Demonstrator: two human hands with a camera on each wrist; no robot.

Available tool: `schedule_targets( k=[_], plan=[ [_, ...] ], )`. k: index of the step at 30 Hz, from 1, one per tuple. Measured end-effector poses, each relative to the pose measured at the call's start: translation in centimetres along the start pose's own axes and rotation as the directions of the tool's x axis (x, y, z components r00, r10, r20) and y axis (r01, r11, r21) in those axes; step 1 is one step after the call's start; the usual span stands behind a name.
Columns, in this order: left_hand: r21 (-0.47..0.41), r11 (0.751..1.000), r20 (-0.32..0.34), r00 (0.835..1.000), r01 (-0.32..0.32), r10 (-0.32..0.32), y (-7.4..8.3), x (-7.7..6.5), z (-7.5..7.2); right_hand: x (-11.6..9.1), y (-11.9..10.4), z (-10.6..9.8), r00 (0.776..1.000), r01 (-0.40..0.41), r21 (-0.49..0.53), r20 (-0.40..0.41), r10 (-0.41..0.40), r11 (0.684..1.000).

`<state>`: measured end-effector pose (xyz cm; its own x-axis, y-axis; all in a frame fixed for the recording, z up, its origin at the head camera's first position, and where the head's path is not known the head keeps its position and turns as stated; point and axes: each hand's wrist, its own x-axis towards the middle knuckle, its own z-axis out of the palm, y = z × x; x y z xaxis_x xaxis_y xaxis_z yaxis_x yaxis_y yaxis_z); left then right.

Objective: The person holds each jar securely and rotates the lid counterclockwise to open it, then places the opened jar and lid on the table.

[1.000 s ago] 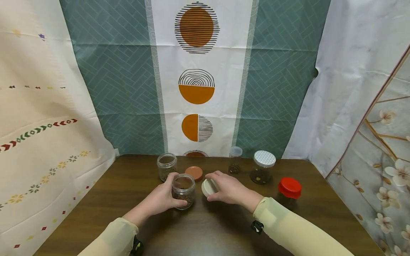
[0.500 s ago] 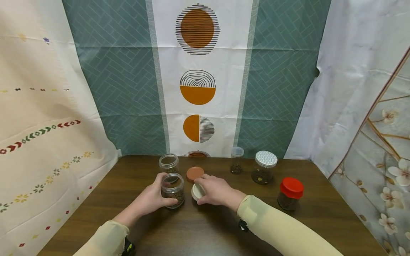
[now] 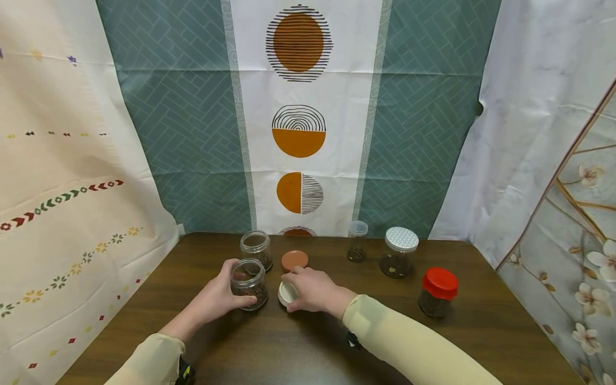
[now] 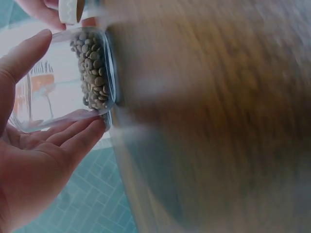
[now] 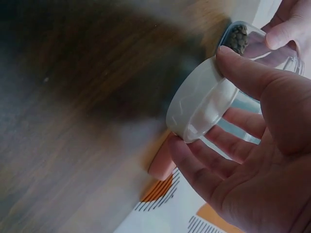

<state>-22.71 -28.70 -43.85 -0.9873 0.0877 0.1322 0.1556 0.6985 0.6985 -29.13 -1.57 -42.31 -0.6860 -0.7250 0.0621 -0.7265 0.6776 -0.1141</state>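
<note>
My left hand grips a lidless clear jar standing on the table, thumb on the near side and fingers round the far side. Small brown pellets fill its lower part in the left wrist view. Just right of the jar, my right hand holds a cream-white lid by its rim, between thumb and fingers. In the right wrist view the lid shows its hollow side toward the palm, its other face close over the table. An orange-pink lid lies just behind it.
Another open jar with pellets stands behind the held one. To the right are a narrow clear-capped container, a jar with a patterned white lid and a red-lidded jar. Hanging cloths border the wooden table.
Both hands have shifted left, the left one taking the open jar along and the right one bringing the cream-white lid lower toward the table. The other jars stay in place.
</note>
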Motion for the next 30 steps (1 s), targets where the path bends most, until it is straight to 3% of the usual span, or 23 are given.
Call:
schedule_targets(
  k=[20, 30],
  plan=[
    [-0.069, 0.997, 0.018, 0.999, 0.038, -0.037, -1.1, 0.1, -0.3, 0.7, -0.9, 1.5, 0.999, 0.042, -0.033, -0.003, -0.042, 0.999],
    [-0.043, 0.999, -0.008, 1.000, -0.020, 0.020, -0.5, 0.0, -1.5, -0.1, 0.5, 1.6, 0.996, 0.083, 0.035, -0.033, -0.082, 0.996]
  ],
)
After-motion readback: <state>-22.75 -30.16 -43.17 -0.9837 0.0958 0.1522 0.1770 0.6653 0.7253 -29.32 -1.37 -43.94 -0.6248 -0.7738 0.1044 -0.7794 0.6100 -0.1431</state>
